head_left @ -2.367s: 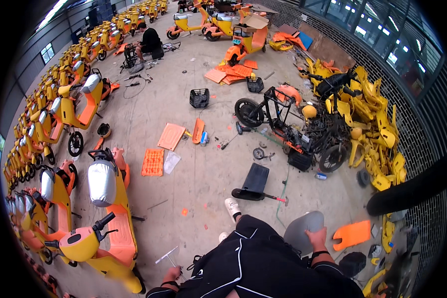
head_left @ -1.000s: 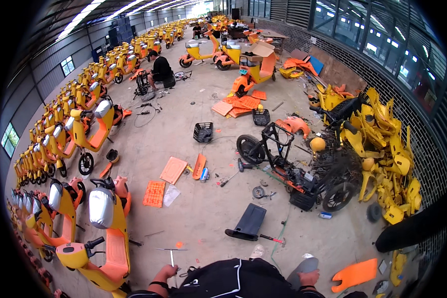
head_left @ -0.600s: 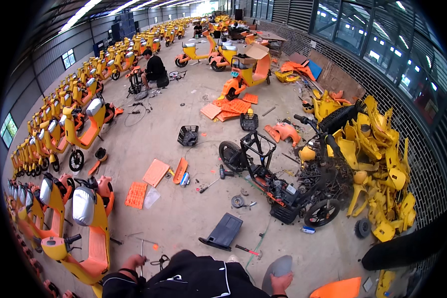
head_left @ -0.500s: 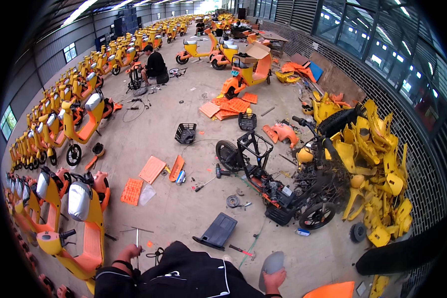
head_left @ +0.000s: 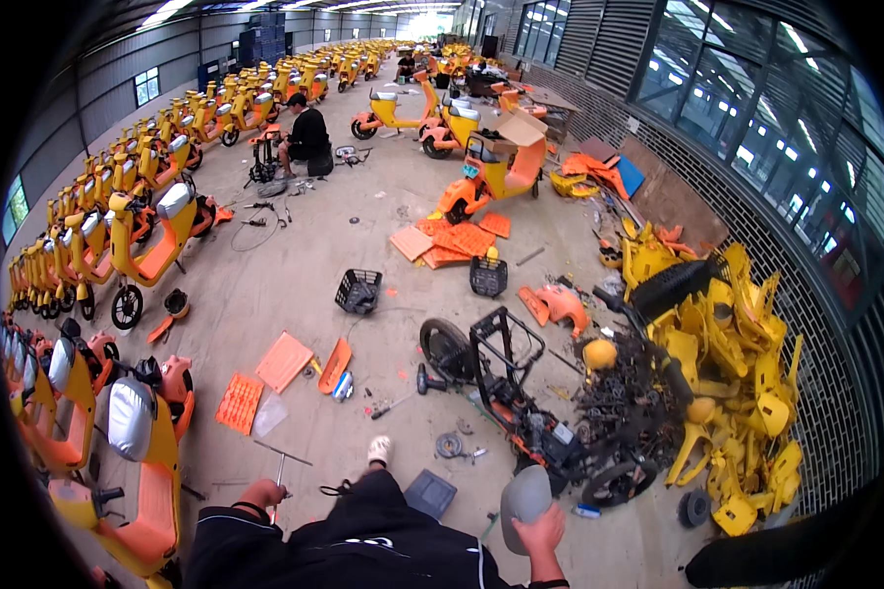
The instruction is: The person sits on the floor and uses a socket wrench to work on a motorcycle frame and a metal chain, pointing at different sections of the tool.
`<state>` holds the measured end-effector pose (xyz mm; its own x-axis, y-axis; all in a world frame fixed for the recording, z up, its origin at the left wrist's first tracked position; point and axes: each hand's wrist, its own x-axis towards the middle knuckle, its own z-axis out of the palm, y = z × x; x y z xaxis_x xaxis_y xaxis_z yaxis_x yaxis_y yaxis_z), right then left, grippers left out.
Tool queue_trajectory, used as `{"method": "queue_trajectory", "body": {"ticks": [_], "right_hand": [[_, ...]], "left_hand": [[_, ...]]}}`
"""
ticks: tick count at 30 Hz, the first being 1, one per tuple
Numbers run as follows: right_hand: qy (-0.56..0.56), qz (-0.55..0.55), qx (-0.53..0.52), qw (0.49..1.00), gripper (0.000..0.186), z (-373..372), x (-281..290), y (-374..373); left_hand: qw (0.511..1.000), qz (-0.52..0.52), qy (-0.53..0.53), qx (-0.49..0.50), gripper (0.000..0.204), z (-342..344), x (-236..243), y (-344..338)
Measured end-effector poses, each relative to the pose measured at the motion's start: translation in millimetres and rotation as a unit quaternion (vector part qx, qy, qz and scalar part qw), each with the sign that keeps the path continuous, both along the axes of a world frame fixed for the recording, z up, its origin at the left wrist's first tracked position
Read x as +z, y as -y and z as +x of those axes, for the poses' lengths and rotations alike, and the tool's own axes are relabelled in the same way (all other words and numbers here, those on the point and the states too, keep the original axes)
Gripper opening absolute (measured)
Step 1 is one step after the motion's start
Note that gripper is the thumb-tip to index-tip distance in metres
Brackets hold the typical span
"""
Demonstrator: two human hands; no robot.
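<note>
My left hand (head_left: 261, 494) is closed round a long metal T-handle wrench (head_left: 281, 473), its crossbar pointing away from me. On the other side, my right hand (head_left: 540, 531) grips a grey cap (head_left: 525, 494) by its edge. Ahead and to the right stands a stripped scooter frame (head_left: 521, 398) with bare black tubing and exposed wiring. A black plastic box-like part (head_left: 429, 493) lies on the floor by my legs, partly hidden by my clothing. My shoe (head_left: 379, 451) shows in front of me.
Orange panels (head_left: 285, 361), a cordless drill (head_left: 429, 380) and black baskets (head_left: 359, 292) are scattered on the floor. Yellow body panels (head_left: 742, 363) are heaped along the right wall. Scooters (head_left: 147, 461) line the left. Farther off, a person in black (head_left: 307, 134) sits low.
My view has moved forward, and a shoe has come into sight. The cap is higher in the picture, in front of my body. The T-handle wrench stays in my left hand.
</note>
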<state>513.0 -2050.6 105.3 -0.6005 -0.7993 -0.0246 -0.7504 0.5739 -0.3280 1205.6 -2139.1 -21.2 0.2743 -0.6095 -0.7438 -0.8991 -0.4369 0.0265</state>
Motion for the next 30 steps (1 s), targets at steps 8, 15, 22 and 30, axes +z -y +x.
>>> {"method": "queue_trajectory", "body": {"ticks": [8, 15, 22, 30], "right_hand": [[0.017, 0.018, 0.033, 0.999, 0.100, 44, 14, 175], [-0.022, 0.069, 0.163, 0.984, 0.103, 52, -28, 291], [0.092, 0.127, 0.265, 0.951, 0.095, 43, -96, 343], [0.024, 0.132, 0.390, 0.911, 0.096, 32, -102, 369]], "left_hand": [[0.997, 0.027, -0.049, -0.043, 0.053, -26, -50, 298], [0.972, -0.022, -0.131, -0.193, 0.064, -148, -3, 494], [0.961, -0.102, -0.149, -0.211, 0.062, -178, 45, 467], [0.985, -0.147, -0.080, 0.035, 0.061, -168, 53, 336]]}}
